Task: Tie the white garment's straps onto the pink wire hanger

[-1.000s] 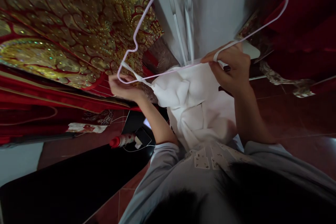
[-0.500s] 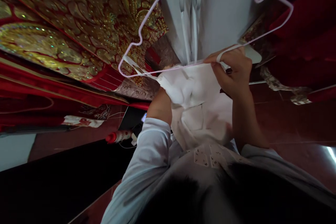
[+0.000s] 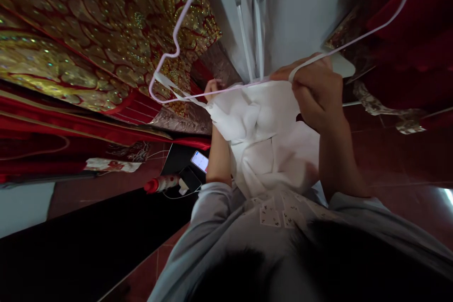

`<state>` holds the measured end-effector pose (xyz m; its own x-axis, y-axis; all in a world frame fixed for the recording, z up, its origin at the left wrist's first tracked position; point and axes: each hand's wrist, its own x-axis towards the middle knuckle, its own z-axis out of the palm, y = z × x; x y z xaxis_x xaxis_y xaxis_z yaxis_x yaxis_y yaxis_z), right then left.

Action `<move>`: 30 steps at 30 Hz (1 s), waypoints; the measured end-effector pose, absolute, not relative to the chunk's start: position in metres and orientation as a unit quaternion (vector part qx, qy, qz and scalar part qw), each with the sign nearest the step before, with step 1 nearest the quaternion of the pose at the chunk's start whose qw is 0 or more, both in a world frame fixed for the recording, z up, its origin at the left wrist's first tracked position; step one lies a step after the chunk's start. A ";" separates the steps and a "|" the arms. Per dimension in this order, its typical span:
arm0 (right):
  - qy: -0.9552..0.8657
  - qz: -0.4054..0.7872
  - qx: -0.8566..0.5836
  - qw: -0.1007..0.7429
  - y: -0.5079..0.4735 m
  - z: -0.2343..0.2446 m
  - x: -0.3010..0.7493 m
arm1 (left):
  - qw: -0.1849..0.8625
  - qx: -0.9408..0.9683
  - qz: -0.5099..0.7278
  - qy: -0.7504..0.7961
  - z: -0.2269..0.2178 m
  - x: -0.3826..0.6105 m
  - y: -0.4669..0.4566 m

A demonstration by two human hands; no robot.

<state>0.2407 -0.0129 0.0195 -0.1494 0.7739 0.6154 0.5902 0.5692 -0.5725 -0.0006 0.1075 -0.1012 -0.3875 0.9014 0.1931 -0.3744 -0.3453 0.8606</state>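
Note:
A pale pink clothes hanger (image 3: 180,28) spans the space before me, its bottom bar along the top edge of a white garment (image 3: 279,113). My right hand (image 3: 318,92) is closed at that bar, with a thin white strap (image 3: 306,62) looped across its fingers. Another white strap (image 3: 170,85) runs from the hanger's left end to the garment. My left hand (image 3: 211,88) is partly hidden behind the garment's left edge. Its curled fingers show above the cloth, close to the bar. The garment hangs in folds down against my body.
Red clothes with gold sequins (image 3: 116,23) hang at the left, and dark red cloth (image 3: 417,52) at the right. Pale cabinet doors with long handles (image 3: 244,33) stand ahead. A black surface (image 3: 106,236) at lower left bears a lit phone (image 3: 200,161) and a red-capped bottle (image 3: 161,183).
The hanger has come closer and spreads wider in view. My left hand has shifted left, and its fingers now show more above the garment. The phone is more exposed beside my left forearm.

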 end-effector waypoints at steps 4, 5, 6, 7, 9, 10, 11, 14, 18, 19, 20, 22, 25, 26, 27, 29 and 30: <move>-0.747 0.084 -0.423 0.506 -0.017 0.025 0.237 | 0.356 0.291 0.778 0.427 -0.088 -0.029 0.071; -0.744 0.080 -0.421 0.512 -0.018 0.026 0.236 | 0.332 0.286 0.791 0.428 -0.077 -0.032 0.058; -0.741 0.076 -0.426 0.514 -0.018 0.027 0.235 | 0.291 0.285 0.804 0.433 -0.066 -0.031 0.046; -0.736 0.073 -0.437 0.511 -0.018 0.026 0.234 | 0.269 0.294 0.811 0.428 -0.054 -0.028 0.035; -0.727 0.066 -0.457 0.507 -0.016 0.024 0.232 | 0.265 0.325 0.819 0.391 -0.035 -0.017 0.021; -0.724 0.065 -0.463 0.507 -0.015 0.021 0.231 | 0.245 0.332 0.820 0.397 -0.030 -0.012 0.017; -0.722 0.063 -0.462 0.511 -0.013 0.018 0.231 | 0.212 0.341 0.816 0.415 -0.026 -0.007 0.015; -0.723 0.057 -0.432 0.536 -0.007 0.008 0.231 | 0.115 0.373 0.802 0.452 -0.027 -0.003 0.014; -0.718 0.059 -0.411 0.558 -0.005 0.002 0.230 | 0.068 0.424 0.788 0.441 -0.032 -0.013 0.009; -0.716 0.061 -0.413 0.560 -0.006 0.002 0.229 | 0.065 0.432 0.784 0.441 -0.031 -0.015 0.007; -0.715 0.064 -0.416 0.558 -0.006 0.001 0.229 | 0.063 0.435 0.782 0.443 -0.030 -0.016 0.004; -0.716 0.068 -0.420 0.554 -0.008 0.000 0.228 | 0.050 0.421 0.787 0.449 -0.027 -0.016 -0.001; -0.720 0.066 -0.430 0.540 -0.008 -0.003 0.228 | 0.045 0.402 0.790 0.460 -0.023 -0.012 -0.005; -0.720 0.062 -0.432 0.539 -0.008 -0.004 0.228 | 0.050 0.399 0.792 0.459 -0.022 -0.011 -0.005; -0.720 0.058 -0.432 0.540 -0.007 -0.005 0.228 | 0.061 0.400 0.793 0.455 -0.021 -0.010 -0.006; -0.719 0.050 -0.430 0.544 -0.006 -0.007 0.229 | 0.091 0.408 0.798 0.433 -0.019 -0.008 -0.006; -0.719 0.050 -0.430 0.543 -0.006 -0.008 0.230 | 0.109 0.416 0.800 0.418 -0.017 -0.007 -0.007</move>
